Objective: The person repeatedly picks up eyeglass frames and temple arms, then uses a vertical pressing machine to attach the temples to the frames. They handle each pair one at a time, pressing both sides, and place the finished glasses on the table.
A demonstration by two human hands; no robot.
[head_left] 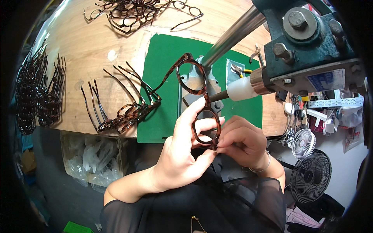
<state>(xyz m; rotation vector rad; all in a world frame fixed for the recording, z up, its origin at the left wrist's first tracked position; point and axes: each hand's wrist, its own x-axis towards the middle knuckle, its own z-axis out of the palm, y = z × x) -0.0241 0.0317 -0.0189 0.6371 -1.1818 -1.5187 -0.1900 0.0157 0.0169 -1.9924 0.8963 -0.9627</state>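
Holding the tortoiseshell glasses (206, 96) up in the left hand (180, 157), clamped around the lower rim, with the thumb by the bottom end and a fingertip up at the bridge. Pinching in at that same bottom end with the right hand (243, 141), thumb and fingertips together, with a thin bracelet (268, 158) at the wrist. Standing nearly on end, one lens above the other, with one side-piece stretching out to the left; hard to tell where the other one lies.

Right beside the bridge, a metal rod (219, 96) jutting from a white collar (241, 88) on the big dark green machine (307, 50); too close to call on touching. Underneath, a green mat (163, 58), with yellow-handled pliers (243, 71) lying beyond.

Off to the left on the wooden table (89, 50), a cluster of frames (130, 116) at the near edge, then a dark stack (39, 101) farther out. Up at the far side, a loose pile (134, 15). Below the table, clear plastic bags (91, 159) in a bin. Over to the right, a white fan (303, 143) just above a black fan (309, 176).
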